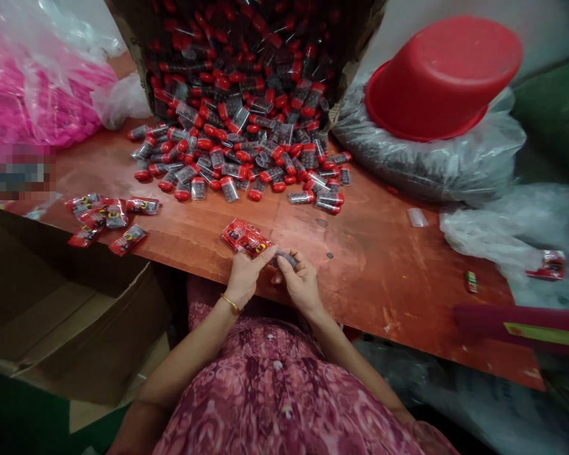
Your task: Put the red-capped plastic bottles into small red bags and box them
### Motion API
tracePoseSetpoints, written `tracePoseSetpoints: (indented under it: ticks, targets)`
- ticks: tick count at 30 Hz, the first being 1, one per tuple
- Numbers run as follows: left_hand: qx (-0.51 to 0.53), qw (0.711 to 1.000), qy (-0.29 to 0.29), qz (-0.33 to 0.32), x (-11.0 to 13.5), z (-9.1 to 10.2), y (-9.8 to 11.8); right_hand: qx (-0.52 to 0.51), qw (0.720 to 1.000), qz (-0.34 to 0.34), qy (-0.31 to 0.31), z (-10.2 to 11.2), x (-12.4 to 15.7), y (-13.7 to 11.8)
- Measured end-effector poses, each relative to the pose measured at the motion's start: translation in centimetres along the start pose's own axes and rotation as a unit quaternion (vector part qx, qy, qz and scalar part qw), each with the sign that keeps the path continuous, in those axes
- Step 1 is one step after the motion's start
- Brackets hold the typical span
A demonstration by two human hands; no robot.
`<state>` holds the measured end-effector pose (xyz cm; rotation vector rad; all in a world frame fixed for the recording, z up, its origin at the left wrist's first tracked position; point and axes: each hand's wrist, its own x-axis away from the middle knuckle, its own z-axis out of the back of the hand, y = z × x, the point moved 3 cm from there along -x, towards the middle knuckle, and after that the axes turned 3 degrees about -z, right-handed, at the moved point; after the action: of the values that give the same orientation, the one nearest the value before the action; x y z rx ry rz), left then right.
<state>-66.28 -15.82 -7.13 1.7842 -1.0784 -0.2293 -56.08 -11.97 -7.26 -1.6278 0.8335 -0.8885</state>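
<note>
Near the table's front edge, my left hand [246,275] is closed on red printed plastic packets [244,235], which look stacked. My right hand [302,281] pinches a small clear tube with dark contents [287,258], held against the near end of the packets. Its far end is hidden by my fingers, so I cannot tell whether it is partly inside a packet. Beyond my hands lies a large heap of red-capped clear tubes [218,158], spilling from a box on its side. Several filled red packets [116,213] lie to the left.
An open cardboard box [76,335] stands below the table's left edge. A red tub [446,82] sits upside down on a bulging plastic bag [431,164] at back right. Pink items in clear bags [38,95] fill the back left. A small green battery-like piece [471,282] lies right.
</note>
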Motion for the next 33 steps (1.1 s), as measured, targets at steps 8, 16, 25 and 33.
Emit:
tracePoseSetpoints:
  ticks: [8,16,25,33]
  targets:
    - [-0.021,0.996,-0.092,0.001,0.3,-1.4,0.4,-0.084,0.996,0.03,0.012,-0.8,0.0,0.3]
    - [-0.062,0.994,-0.09,-0.002,-0.2,-1.3,1.5,-0.005,1.0,0.005,-0.03,0.0,-0.2,0.2]
    - [-0.075,0.987,-0.125,0.063,0.6,-1.5,0.1,-0.209,0.972,-0.108,-0.022,-0.9,-0.1,0.9]
    - [-0.039,0.995,-0.092,0.002,0.8,-1.3,0.9,-0.14,0.985,-0.077,-0.069,-0.8,0.3,0.5]
